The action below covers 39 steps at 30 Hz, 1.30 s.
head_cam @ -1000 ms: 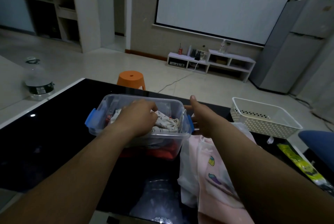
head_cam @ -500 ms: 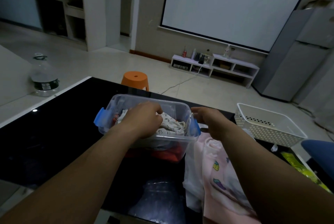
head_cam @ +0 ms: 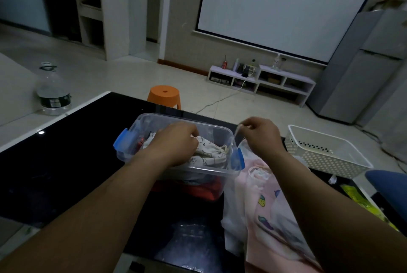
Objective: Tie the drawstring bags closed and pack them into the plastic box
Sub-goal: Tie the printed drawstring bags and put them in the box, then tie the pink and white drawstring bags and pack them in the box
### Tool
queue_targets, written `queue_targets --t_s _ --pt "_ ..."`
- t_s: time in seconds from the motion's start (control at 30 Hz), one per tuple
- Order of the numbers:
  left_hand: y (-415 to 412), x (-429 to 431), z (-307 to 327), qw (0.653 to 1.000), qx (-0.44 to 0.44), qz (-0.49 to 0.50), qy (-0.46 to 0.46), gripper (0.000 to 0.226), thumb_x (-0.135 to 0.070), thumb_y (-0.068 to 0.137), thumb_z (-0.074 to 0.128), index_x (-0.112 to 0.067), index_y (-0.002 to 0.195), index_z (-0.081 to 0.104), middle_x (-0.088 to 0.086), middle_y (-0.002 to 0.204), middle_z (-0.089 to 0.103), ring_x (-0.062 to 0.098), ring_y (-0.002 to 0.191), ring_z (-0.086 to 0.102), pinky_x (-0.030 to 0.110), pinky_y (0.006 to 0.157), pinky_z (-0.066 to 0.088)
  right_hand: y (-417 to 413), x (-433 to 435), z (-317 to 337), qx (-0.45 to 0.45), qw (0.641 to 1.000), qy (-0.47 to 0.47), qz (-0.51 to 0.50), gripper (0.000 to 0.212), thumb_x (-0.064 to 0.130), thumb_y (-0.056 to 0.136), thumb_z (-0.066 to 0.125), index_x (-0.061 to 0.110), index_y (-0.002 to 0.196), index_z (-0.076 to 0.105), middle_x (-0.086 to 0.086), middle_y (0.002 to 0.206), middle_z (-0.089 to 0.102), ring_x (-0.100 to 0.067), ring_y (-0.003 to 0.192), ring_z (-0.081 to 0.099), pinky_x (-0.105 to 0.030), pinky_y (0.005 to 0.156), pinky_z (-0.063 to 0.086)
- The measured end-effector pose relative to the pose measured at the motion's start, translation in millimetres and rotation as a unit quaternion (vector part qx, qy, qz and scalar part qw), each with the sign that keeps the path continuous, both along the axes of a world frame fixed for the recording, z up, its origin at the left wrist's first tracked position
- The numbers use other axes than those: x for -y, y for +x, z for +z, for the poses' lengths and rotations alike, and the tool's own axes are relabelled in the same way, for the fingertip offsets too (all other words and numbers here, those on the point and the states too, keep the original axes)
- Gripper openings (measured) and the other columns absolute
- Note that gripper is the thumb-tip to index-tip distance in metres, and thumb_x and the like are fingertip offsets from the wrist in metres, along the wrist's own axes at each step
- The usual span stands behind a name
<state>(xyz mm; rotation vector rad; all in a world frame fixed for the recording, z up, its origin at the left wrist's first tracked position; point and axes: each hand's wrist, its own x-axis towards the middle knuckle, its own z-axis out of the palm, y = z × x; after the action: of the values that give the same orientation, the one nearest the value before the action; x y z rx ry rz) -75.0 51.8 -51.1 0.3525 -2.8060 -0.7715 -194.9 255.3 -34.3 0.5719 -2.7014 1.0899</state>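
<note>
A clear plastic box (head_cam: 136, 128) with blue latches stands on the black table (head_cam: 66, 154). Inside it lies a white patterned drawstring bag (head_cam: 209, 151) on top of red fabric. My left hand (head_cam: 174, 143) is inside the box, pressing down on that bag. Just right of the box, my right hand (head_cam: 262, 134) is raised and pinches the bag's thin white drawstring (head_cam: 236, 133), which runs down to the gathered mouth of the bag. Pale pink bags with small fruit prints (head_cam: 264, 204) lie on the table under my right forearm.
A white perforated basket (head_cam: 326, 160) stands to the right. A clear lid or plastic sheet (head_cam: 189, 237) lies at the table's near edge. Beyond the table are an orange stool (head_cam: 164, 95) and a large water bottle (head_cam: 52, 94) on the floor.
My right hand has risen from the box's right rim and curled, pulling the drawstring up and to the right. The left hand stays pressed on the bag in the box.
</note>
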Motion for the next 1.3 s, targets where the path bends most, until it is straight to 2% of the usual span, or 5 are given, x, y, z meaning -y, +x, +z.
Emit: queue_targets --t_s 0.17,0.3,0.47,0.93,1.3 --pt "1 0 3 0.999 -0.019 0.020 0.034 0.034 -0.025 0.101 0.053 -0.027 0.134 0.060 0.003 0.138 0.058 0.022 0.110 0.062 0.049 0.096 0.054 43 43 18 -0.144 0.980 0.064 0.119 0.019 0.019 0.102 0.057 0.022 0.113 0.072 0.004 0.111 0.070 -0.011 0.097 0.063 -0.030 0.087 0.053" --pt "6 0 1 0.997 -0.059 0.046 0.033 0.043 -0.018 0.102 0.049 -0.023 0.144 0.051 0.006 0.144 0.054 0.027 0.121 0.057 0.050 0.098 0.053 64 61 -2 0.015 0.935 0.248 0.255 0.026 0.020 0.103 0.055 0.024 0.119 0.074 0.004 0.116 0.073 -0.009 0.096 0.062 -0.030 0.088 0.049" --pt "7 -4 -2 0.998 -0.051 0.043 -0.007 0.048 -0.022 0.102 0.050 -0.021 0.150 0.046 0.005 0.153 0.048 0.028 0.135 0.049 0.053 0.108 0.046 71 39 -9 -0.046 0.973 0.109 0.197 0.032 0.013 0.096 0.055 0.025 0.125 0.064 0.006 0.133 0.060 -0.010 0.120 0.055 -0.030 0.100 0.046" --pt "-18 -134 6 0.975 -0.188 -0.114 -0.011 0.026 -0.022 0.100 0.053 -0.021 0.121 0.068 -0.004 0.126 0.062 0.017 0.116 0.056 0.044 0.101 0.050 63 -113 -3 -0.040 0.998 -0.038 -0.021 0.013 0.028 0.102 0.058 0.022 0.097 0.069 0.011 0.088 0.067 -0.001 0.082 0.061 -0.021 0.068 0.045" --pt "-57 -230 -56 0.971 0.149 -0.180 -0.045 0.031 -0.039 0.098 0.055 -0.019 0.121 0.062 0.006 0.122 0.067 0.026 0.105 0.062 0.032 0.080 0.045 40 -240 -86 0.275 0.941 0.037 -0.194 0.012 0.017 0.093 0.052 0.012 0.092 0.063 -0.014 0.094 0.064 -0.029 0.085 0.060 -0.048 0.088 0.058"
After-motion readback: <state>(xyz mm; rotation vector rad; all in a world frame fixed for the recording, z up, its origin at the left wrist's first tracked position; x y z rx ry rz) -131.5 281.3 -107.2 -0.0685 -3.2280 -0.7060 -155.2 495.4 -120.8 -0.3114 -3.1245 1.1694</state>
